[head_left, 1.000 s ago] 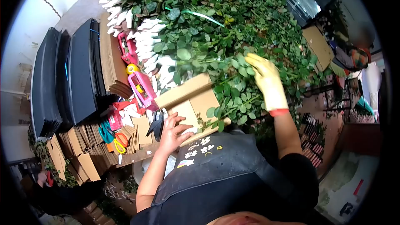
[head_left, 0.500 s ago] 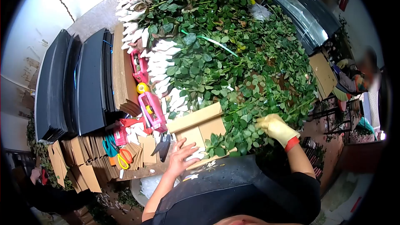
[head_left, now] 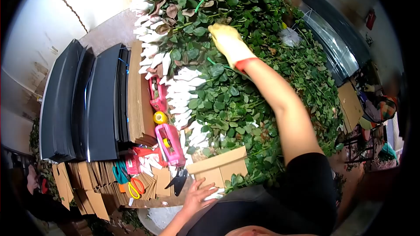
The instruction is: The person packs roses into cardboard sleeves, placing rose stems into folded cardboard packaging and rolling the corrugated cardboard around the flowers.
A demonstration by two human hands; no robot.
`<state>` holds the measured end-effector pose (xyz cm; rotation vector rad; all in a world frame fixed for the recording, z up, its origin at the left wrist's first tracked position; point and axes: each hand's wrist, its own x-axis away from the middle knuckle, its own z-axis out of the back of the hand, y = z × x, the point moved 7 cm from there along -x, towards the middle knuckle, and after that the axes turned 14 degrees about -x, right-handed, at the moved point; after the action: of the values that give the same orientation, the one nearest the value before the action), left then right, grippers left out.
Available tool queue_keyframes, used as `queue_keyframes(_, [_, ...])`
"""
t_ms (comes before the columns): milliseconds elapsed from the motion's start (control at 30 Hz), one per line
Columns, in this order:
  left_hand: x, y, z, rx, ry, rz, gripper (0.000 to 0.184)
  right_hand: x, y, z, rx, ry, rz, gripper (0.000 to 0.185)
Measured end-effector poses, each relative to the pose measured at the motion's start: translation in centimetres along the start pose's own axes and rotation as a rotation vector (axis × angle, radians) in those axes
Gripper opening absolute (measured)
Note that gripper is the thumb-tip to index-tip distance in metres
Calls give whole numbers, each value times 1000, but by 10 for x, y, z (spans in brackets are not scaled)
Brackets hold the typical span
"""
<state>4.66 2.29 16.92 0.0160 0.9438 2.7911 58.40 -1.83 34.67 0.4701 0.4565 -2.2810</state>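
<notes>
At the table's front edge, my bare left hand (head_left: 199, 198) lies with fingers spread over white-sleeved flower heads (head_left: 214, 194), against an open cardboard box (head_left: 216, 161). Leafy stems (head_left: 236, 180) from these heads lie at the box. My right hand (head_left: 228, 41), in a pale yellow glove with a red cuff, reaches far over the big pile of leafy flower stems (head_left: 245, 100). Its fingers look bent and pressed together among the leaves; whatever they grip is hidden. Rows of white-sleeved heads (head_left: 181, 89) line the pile's left side.
Left of the pile are pink tape dispensers (head_left: 170, 144), a yellow tape roll (head_left: 160, 117), a black stapler-like tool (head_left: 177, 182), scissors (head_left: 136, 188) and cardboard pieces (head_left: 162, 181). Dark sheets (head_left: 104, 100) stand stacked farther left. Another person (head_left: 387, 107) is at the far right.
My right hand has moved from the leaves beside the box up and left, across to the pile's far part. My left hand stays by the box; the whole view has shifted slightly.
</notes>
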Motion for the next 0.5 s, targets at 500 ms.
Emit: queue_keyframes(500, [0, 1, 2, 28, -53, 71, 58, 10, 3, 26, 179, -178, -209, 24])
